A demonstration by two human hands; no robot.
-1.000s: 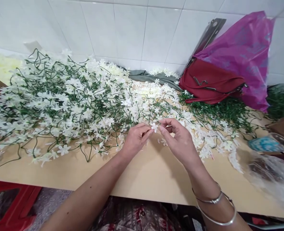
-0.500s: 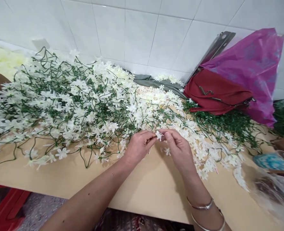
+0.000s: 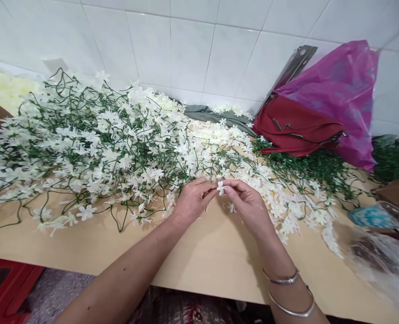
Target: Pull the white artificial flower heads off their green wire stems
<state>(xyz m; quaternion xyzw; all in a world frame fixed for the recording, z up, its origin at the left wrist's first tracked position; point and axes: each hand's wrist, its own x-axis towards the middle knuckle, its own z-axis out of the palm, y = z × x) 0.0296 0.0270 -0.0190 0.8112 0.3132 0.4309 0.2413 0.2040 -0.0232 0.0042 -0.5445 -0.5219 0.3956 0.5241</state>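
A small white artificial flower (image 3: 220, 188) shows between my two hands, above the table (image 3: 199, 265). My right hand (image 3: 248, 202) pinches its petals between thumb and forefinger. My left hand (image 3: 194, 200) is closed right beside it, fingertips pressed together at the flower's left side; whatever thin part they grip is hidden. A big heap of white artificial flowers on green stems (image 3: 118, 135) lies beyond and left of my hands. Loose white petals (image 3: 287, 209) are spread to the right of my right hand.
A red bag (image 3: 297, 126) and a purple plastic bag (image 3: 348, 94) lean at the tiled wall, over green stems (image 3: 314, 168). A clear plastic bag (image 3: 382, 261) sits at the right. A red stool (image 3: 10, 288) stands below the table's left edge.
The view has shifted slightly. My right thumb has come down onto the flower, which has turned a little between my hands. Both hands stay close together in the same place.
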